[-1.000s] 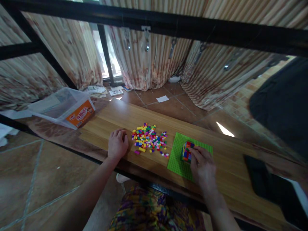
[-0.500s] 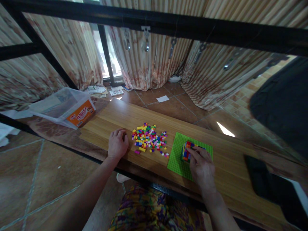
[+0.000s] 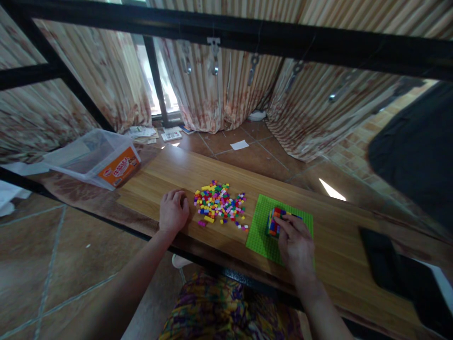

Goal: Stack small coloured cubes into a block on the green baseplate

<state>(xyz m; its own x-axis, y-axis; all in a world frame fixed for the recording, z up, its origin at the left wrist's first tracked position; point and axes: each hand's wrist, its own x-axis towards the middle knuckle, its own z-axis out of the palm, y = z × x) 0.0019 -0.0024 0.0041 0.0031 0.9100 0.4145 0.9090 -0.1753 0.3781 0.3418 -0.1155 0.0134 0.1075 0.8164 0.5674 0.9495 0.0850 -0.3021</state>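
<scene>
The worktop [image 3: 339, 241] carries everything at issue; its near edge runs beneath both forearms, and a forearm swept along it could, in my judgement, drag items off. The green baseplate [image 3: 260, 226] lies flat under and ahead of the right hand [image 3: 297, 245]; no fastening is visible, so a sideways push could make it slide. The left hand [image 3: 173, 212] rests on the worktop, loosely curled, well apart from the baseplate and not bracing it; whether anything is under its palm cannot be told. The brick build [image 3: 272, 227] stands on the baseplate at the right fingertips, partly hidden by them. The right hand is partly closed, fingers bent and touching the build's top; whether a brick is pinched there cannot be told. Uneven downward force could shear an upper brick loose or seat one crooked, and the covering fingers could mask the fault. Smallest, the loose bricks [image 3: 217, 203] lie scattered between the hands, nearer the left; a careless shift of that hand could spread them.
</scene>
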